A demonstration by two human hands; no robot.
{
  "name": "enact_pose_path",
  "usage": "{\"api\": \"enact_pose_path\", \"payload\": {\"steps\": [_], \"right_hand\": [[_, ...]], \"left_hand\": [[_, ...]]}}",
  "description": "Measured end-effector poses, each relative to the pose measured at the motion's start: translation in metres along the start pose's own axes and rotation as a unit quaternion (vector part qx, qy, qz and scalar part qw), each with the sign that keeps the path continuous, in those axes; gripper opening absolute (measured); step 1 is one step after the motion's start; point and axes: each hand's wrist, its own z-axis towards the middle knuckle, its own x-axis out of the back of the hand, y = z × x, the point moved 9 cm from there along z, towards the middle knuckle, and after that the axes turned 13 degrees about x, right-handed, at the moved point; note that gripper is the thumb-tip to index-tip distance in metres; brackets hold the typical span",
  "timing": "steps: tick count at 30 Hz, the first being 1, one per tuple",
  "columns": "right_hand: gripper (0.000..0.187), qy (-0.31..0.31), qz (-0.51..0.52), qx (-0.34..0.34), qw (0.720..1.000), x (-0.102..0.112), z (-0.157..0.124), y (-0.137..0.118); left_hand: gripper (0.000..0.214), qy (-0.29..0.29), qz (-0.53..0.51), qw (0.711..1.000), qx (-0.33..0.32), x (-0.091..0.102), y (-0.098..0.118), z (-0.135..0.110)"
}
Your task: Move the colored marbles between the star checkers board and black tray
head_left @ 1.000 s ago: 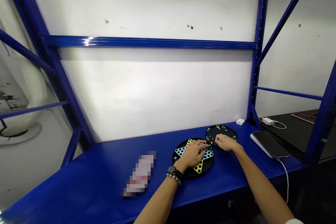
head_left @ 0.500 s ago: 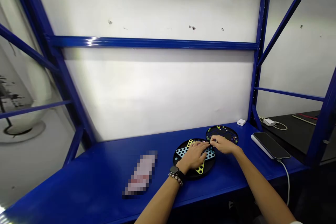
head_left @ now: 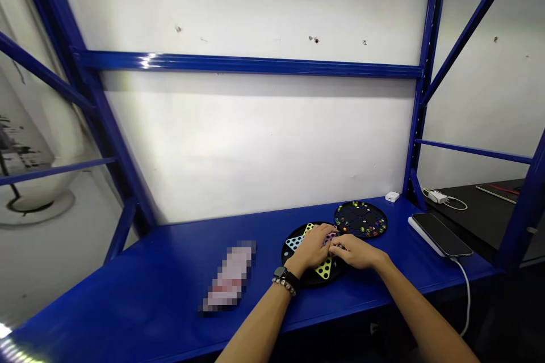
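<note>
A round black Chinese checkers board (head_left: 293, 277) with a coloured star of holes lies on the blue surface. My left hand (head_left: 313, 247) rests over the board, fingers stretched across its upper part with the tips slightly bent. Over the board's right side, my right hand (head_left: 355, 250) has thumb and fingers pinched together, close to the left fingertips. Whatever is in that pinch is hidden. Just behind, a round black tray (head_left: 355, 222) holds several small coloured marbles around its rim.
A phone (head_left: 440, 233) lies on a white block at the right, with a white cable (head_left: 467, 295) hanging off the edge. A small white box (head_left: 392, 197) stands at the back. A blurred pinkish item (head_left: 230, 278) lies left. Blue posts (head_left: 415, 125) frame the shelf.
My right hand has moved from the near edge of the marble tray down and toward me, over the board's right side. My left fingers have drawn in slightly. The view has shifted a little.
</note>
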Motion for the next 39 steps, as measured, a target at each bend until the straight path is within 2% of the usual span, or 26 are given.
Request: {"api": "enact_pose_path", "payload": {"steps": [7,15,20,26,30,35,39], "right_hand": [[0.022,0.04,-0.069,-0.055,0.995,0.004,-0.007,0.004],[0.023,0.042,-0.045,-0.046,0.997,0.004,-0.006,0.002],[0.03,0.036,-0.038,-0.046,0.998,0.002,-0.007,0.006],[0.031,0.068,-0.038,-0.033,0.996,0.006,-0.006,0.004],[0.027,0.059,-0.062,-0.053,0.995,0.004,-0.005,0.001],[0.032,0.061,-0.072,-0.061,0.994,0.004,-0.005,0.0],[0.037,0.088,-0.048,-0.049,0.994,0.005,-0.005,0.004]], "left_hand": [[0.031,0.005,0.005,1.0,0.0,0.001,0.001,0.0],[0.027,0.003,0.005,1.0,-0.001,0.0,0.0,0.001],[0.026,0.001,0.007,1.0,0.002,0.0,0.0,0.0],[0.028,-0.003,0.018,1.0,0.002,-0.001,0.0,0.0],[0.03,-0.003,0.011,1.0,-0.004,-0.001,-0.001,0.001],[0.037,-0.009,0.004,1.0,-0.006,-0.006,-0.007,0.003],[0.037,-0.01,0.023,1.0,-0.001,-0.009,-0.009,0.004]]}}
